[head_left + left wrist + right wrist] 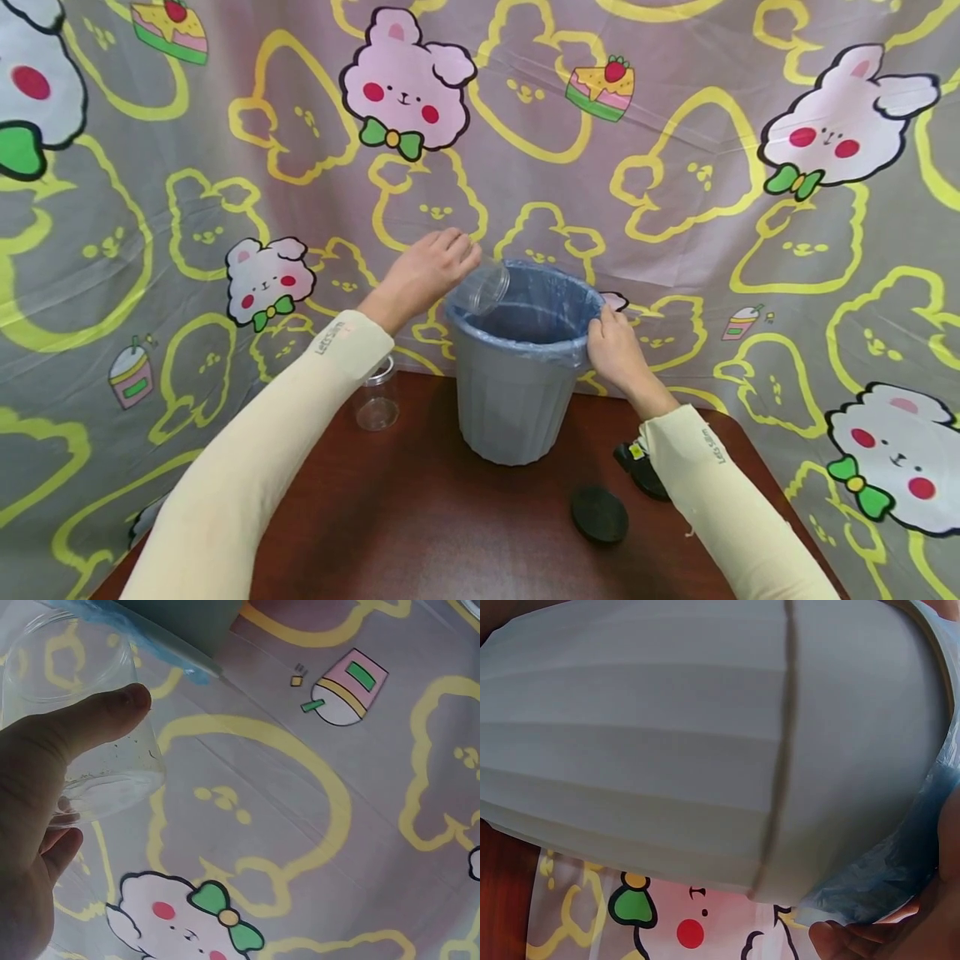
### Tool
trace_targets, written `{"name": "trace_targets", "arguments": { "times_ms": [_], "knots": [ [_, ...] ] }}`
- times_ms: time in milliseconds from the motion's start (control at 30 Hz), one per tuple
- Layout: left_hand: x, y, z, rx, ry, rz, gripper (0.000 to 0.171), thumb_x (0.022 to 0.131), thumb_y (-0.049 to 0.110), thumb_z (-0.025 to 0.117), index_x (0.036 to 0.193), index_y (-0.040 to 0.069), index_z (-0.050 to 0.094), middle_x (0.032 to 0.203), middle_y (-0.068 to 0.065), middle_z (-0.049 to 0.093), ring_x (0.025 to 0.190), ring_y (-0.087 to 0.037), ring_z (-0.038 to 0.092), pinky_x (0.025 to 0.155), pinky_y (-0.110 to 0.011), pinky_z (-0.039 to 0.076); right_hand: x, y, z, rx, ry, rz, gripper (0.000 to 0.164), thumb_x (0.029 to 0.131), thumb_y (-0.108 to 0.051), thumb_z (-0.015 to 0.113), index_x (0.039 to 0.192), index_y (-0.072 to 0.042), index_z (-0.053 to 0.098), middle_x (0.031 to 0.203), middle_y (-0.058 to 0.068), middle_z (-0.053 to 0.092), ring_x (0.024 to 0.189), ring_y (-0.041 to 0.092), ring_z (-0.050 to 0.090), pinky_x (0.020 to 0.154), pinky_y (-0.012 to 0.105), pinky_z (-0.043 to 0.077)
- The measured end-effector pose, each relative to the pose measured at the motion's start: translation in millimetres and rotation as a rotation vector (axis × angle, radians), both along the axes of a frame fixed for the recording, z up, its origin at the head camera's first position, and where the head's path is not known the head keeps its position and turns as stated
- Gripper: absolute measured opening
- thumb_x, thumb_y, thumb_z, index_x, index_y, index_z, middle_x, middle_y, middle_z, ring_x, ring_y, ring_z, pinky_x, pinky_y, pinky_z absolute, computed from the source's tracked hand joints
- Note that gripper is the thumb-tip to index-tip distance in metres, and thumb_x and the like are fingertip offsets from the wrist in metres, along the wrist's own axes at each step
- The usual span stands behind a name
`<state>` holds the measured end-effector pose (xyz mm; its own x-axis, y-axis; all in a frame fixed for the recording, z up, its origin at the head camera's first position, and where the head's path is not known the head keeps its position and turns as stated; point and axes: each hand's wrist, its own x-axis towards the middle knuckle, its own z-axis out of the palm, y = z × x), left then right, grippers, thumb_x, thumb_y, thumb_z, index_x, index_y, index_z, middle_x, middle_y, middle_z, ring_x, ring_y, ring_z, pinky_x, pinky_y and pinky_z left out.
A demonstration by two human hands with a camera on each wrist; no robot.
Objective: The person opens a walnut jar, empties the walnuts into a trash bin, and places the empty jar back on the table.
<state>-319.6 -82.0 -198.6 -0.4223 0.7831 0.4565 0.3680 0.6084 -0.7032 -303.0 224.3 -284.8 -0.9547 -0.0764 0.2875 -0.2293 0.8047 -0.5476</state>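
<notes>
My left hand [429,271] grips a clear plastic jar [483,287], tilted with its mouth toward the opening of a grey trash can [513,400]. In the left wrist view my thumb lies along the side of the jar [112,754], and small dark specks cling inside near its base. A thin blue bag [558,292] lines the trash can and folds over its rim. At the right of that rim, my right hand [618,350] holds the edge with the bag; its fingertips show against the bag's fold [196,675] only in part in the wrist views.
A second clear jar [377,404] stands on the brown table [420,517], left of the trash can. To the right lie a round black lid [600,514] and a black object with a yellow patch [645,471], partly hidden by my right sleeve. A patterned curtain [525,183] hangs close behind.
</notes>
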Motion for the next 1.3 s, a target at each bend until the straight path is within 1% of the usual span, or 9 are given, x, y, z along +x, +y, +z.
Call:
{"name": "trace_targets", "arguments": {
  "times_ms": [100,200,300,500,700,800,1000,1167,1300],
  "knots": [
    [1.6,7,-1.2,-0.008,-0.003,-0.025,0.047,0.083,0.002,0.069,0.126,0.001,0.048,0.12,-0.017,0.053,0.113,-0.031,0.049,0.099,-0.037,0.039,-0.1,0,0.0,-0.007,-0.002,0.006,0.055,0.102,-0.023,0.017,0.145,0.01,0.009,0.15,0.032,0.009,0.138,0.043,0.009,0.109,0.055,0.013],
    [1.8,15,-2.9,-0.031,-0.01,-0.024,0.049,0.083,0.002,0.068,0.127,0.001,0.046,0.122,-0.017,0.051,0.114,-0.031,0.048,0.1,-0.037,0.038,0.2,-1,-0.8,-0.009,-0.001,0.007,0.055,0.102,-0.023,0.018,0.145,0.01,0.01,0.15,0.032,0.009,0.138,0.043,0.01,0.109,0.054,0.013],
    [-0.5,22,-3.6,-0.033,0.008,-0.025,0.044,0.087,0.001,0.063,0.127,0.002,0.046,0.12,-0.016,0.052,0.113,-0.03,0.049,0.099,-0.038,0.039,0.6,-3,-1.5,-0.011,0.007,0.004,0.055,0.102,-0.023,0.019,0.145,0.01,0.011,0.15,0.031,0.011,0.138,0.043,0.011,0.109,0.054,0.014],
    [-6.5,32,-4.4,0.015,0.017,-0.065,0.035,0.09,-0.004,0.057,0.123,0.001,0.049,0.118,-0.017,0.054,0.112,-0.031,0.051,0.097,-0.038,0.041,1.2,-8,-0.8,-0.006,0.033,0.005,0.055,0.101,-0.021,0.02,0.144,0.012,0.013,0.148,0.033,0.015,0.137,0.044,0.015,0.108,0.054,0.016],
    [-11.3,37,-4.0,0.046,-0.024,-0.041,0.035,0.091,-0.005,0.055,0.125,0.0,0.05,0.12,-0.017,0.054,0.113,-0.031,0.051,0.096,-0.038,0.042,2.3,-10,-0.7,-0.008,0.033,-0.002,0.055,0.102,-0.021,0.02,0.145,0.012,0.013,0.149,0.033,0.014,0.137,0.044,0.014,0.108,0.054,0.016],
    [-14.6,36,-4.1,0.074,-0.032,-0.029,0.032,0.091,-0.004,0.053,0.124,-0.001,0.052,0.119,-0.017,0.055,0.11,-0.031,0.052,0.094,-0.039,0.043,1.8,-10,-1.3,-0.009,0.035,0.0,0.054,0.102,-0.021,0.02,0.145,0.011,0.013,0.149,0.032,0.014,0.137,0.043,0.014,0.109,0.053,0.015],
    [-18.7,28,-4.9,0.09,0.007,0.006,0.024,0.093,-0.004,0.05,0.117,-0.001,0.053,0.111,-0.015,0.056,0.103,-0.03,0.054,0.089,-0.037,0.046,1.3,-9,-2.8,-0.015,0.022,0.004,0.055,0.102,-0.022,0.02,0.145,0.011,0.012,0.15,0.032,0.012,0.138,0.042,0.012,0.109,0.052,0.014],
    [-17.9,15,-4.0,0.097,0.008,-0.006,0.027,0.086,-0.006,0.057,0.113,-0.002,0.054,0.108,-0.016,0.056,0.102,-0.032,0.054,0.09,-0.039,0.045,0.7,-5,-1.5,-0.007,0.012,0.002,0.055,0.102,-0.023,0.018,0.145,0.011,0.011,0.15,0.032,0.011,0.138,0.043,0.011,0.109,0.053,0.014],
    [-12.6,7,-3.9,0.086,-0.001,-0.002,0.031,0.084,-0.004,0.062,0.113,-0.002,0.054,0.108,-0.017,0.057,0.103,-0.032,0.054,0.092,-0.038,0.044,0.8,0,0.7,0.001,0.0,0.004,0.055,0.102,-0.023,0.016,0.145,0.011,0.009,0.15,0.031,0.008,0.138,0.043,0.009,0.109,0.054,0.013]
  ]
}}
